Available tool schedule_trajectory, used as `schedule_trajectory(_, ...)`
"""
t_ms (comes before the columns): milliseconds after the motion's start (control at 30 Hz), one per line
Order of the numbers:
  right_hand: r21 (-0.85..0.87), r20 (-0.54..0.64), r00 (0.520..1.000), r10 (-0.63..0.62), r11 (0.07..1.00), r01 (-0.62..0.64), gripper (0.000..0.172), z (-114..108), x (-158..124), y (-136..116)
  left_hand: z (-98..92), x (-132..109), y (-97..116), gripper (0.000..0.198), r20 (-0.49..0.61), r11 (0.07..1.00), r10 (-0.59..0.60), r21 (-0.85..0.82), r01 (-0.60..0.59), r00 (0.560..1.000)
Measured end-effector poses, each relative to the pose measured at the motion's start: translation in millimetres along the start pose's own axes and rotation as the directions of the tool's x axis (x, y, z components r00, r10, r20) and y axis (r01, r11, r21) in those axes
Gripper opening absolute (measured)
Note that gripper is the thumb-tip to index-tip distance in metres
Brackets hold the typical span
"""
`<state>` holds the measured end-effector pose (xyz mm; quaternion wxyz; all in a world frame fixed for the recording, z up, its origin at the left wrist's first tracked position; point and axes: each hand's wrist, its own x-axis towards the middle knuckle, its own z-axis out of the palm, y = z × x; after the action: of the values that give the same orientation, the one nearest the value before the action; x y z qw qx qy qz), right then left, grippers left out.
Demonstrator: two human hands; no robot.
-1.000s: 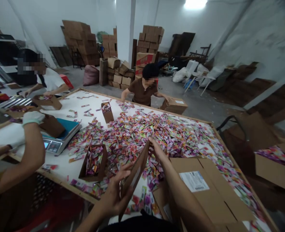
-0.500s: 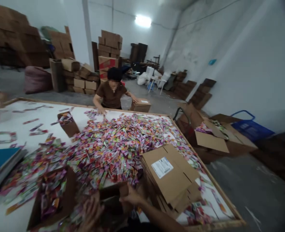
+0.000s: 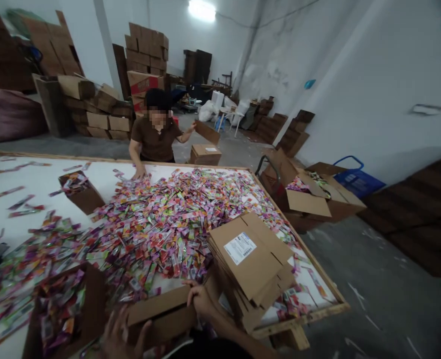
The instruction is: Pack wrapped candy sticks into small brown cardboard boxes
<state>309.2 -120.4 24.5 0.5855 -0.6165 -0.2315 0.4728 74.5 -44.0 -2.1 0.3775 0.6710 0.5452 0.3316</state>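
A small cardboard box (image 3: 162, 316) sits low in front of me, its top flaps folded inward with a dark slit between them. My right hand (image 3: 202, 300) grips the right end of this box, fingers bent over its edge. At the left end, my left hand (image 3: 119, 335) has its fingers spread, the thumb against the box; it is slightly blurred. Left of that hand stands an open carton (image 3: 95, 294) filled with colourful small packets. A large heap of the same packets (image 3: 171, 214) spreads over the white table beyond.
Flattened cardboard boxes (image 3: 243, 269) are stacked right of my hands, a white label on top. Across the table, a co-worker (image 3: 156, 134) reaches into the packets and holds a box flap. Another packet-filled carton (image 3: 88, 199) stands left. A wooden rim (image 3: 303, 311) edges the table.
The box between my hands showed a dark open top; its flaps now lie over it. The co-worker has raised a box flap. My view has swung to the right.
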Motion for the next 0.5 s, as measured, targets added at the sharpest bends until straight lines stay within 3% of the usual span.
schedule_trajectory(100, 0.119, 0.051, 0.988, 0.147, 0.981, -0.152, 0.013, -3, -5, -4, -10.4, 8, -4, 0.046, 0.142, 0.995, -0.065, -0.062, 0.075, 0.988)
schedule_trajectory(200, 0.271, 0.141, 0.968, 0.207, 0.932, -0.239, 0.057, -2, -11, -14, -18.2, 16, -8, 0.064, 0.203, 0.986, -0.115, -0.094, 0.137, 0.972)
schedule_trajectory(300, -0.038, 0.112, 0.963, 0.244, 0.970, -0.241, 0.077, 4, -16, -17, -16.8, 24, -12, 0.075, 0.285, 0.969, -0.182, -0.113, 0.222, 0.941)
schedule_trajectory(400, -0.344, 0.012, 0.983, 0.183, 0.924, -0.168, 0.062, 13, -17, -4, -9.6, 26, -11, 0.076, 0.288, 0.963, -0.252, -0.023, 0.270, 0.924)
schedule_trajectory(500, -0.424, -0.110, 0.994, 0.011, 0.904, -0.057, 0.045, 22, -17, 17, -5.8, 21, -7, 0.066, 0.216, 0.961, -0.237, 0.193, 0.197, 0.947)
